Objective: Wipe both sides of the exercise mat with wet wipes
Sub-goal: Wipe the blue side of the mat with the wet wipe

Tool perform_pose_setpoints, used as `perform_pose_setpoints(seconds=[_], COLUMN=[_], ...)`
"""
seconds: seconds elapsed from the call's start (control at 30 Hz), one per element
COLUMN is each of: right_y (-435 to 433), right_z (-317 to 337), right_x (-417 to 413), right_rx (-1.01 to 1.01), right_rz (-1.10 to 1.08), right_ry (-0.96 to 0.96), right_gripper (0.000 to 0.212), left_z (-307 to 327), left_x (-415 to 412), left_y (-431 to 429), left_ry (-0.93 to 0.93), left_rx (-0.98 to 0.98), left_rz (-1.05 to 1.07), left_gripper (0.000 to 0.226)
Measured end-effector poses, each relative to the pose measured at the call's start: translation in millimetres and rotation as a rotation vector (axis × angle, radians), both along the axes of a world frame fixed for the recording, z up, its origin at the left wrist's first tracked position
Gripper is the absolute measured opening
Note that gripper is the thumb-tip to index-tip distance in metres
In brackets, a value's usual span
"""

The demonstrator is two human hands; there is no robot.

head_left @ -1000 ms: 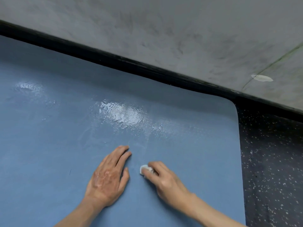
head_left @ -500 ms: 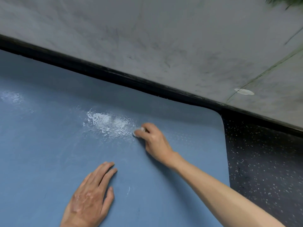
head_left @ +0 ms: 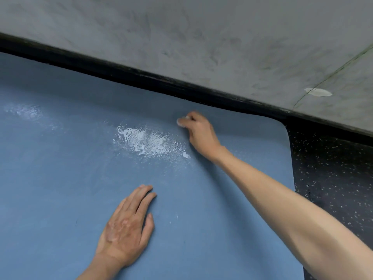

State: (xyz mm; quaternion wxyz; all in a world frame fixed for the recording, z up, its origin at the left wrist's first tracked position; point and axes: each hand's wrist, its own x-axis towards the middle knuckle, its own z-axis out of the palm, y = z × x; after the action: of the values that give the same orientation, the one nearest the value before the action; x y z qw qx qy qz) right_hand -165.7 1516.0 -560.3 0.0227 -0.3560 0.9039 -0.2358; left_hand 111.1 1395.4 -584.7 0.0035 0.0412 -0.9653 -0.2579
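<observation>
A blue exercise mat [head_left: 60, 188] lies flat on the floor and fills most of the view. Its rounded far right corner is near the wall. A shiny wet patch [head_left: 149, 141] glistens at mid mat. My right hand [head_left: 198, 133] reaches far across the mat and grips a small wadded white wet wipe [head_left: 181, 120], pressing it on the mat close to the far edge. The wipe is mostly hidden by the fingers. My left hand [head_left: 126, 229] rests flat on the mat near me, fingers straight, holding nothing.
A grey concrete wall [head_left: 201, 37] rises behind the mat, with a black strip [head_left: 141, 77] along its foot. Dark speckled flooring [head_left: 333, 168] lies right of the mat. A pale chip [head_left: 317, 92] marks the wall at right. A second wet sheen [head_left: 26, 112] shows far left.
My right hand has slid the wipe away from me, from beside my left hand, past the wet patch, to near the mat's far edge. My left hand stayed flat on the mat.
</observation>
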Motion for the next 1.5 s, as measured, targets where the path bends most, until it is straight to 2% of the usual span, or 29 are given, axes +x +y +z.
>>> perform_pose_setpoints(seconds=[0.1,0.2,0.3,0.47,0.57,0.67,0.77,0.87,1.0,1.13,1.27,1.5], right_y=[-9,2,11,-6,3,13,-1,-8,7,4,4,16], right_z=[-6,-5,-2,-4,0,6,7,-5,-10,-9,-9,-9], right_x=[-10,25,22,-14,15,5,-26,-17,13,10,10,42], right_rx=[-0.064,-0.107,-0.066,-0.056,-0.09,-0.003,0.011,-0.039,-0.142,-0.133,-0.073,-0.16], right_rz=[-0.085,-0.009,0.043,-0.132,-0.022,0.145,-0.005,-0.176,-0.107,-0.114,-0.131,-0.172], right_ry=[0.023,0.048,0.035,0.063,0.026,0.014,-0.011,-0.029,0.04,0.086,0.078,0.074], right_gripper=[0.028,0.019,0.023,0.018,0.02,0.019,0.022,0.02,0.023,0.026,0.031,0.024], left_z=[1,1,1,1,3,5,7,2,-4,8,10,-8], left_x=[0,1,0,-1,-3,-3,0,0,-3,-63,-152,-167], left_y=[0,0,0,0,-1,0,-1,1,0,-12,-18,-15], left_ry=[-0.003,-0.009,-0.018,-0.008,0.006,0.004,0.003,0.037,0.163,0.264,0.302,0.26], left_rx=[0.007,0.007,-0.002,-0.003,0.013,0.032,0.032,0.033,-0.046,-0.166,-0.235,-0.154], left_rz=[0.011,0.011,0.004,0.003,0.001,0.015,0.026,0.025,-0.016,-0.135,-0.189,-0.168], left_gripper=[0.046,0.046,0.046,0.046,0.046,0.046,0.046,0.045,0.042,0.023,0.027,0.025])
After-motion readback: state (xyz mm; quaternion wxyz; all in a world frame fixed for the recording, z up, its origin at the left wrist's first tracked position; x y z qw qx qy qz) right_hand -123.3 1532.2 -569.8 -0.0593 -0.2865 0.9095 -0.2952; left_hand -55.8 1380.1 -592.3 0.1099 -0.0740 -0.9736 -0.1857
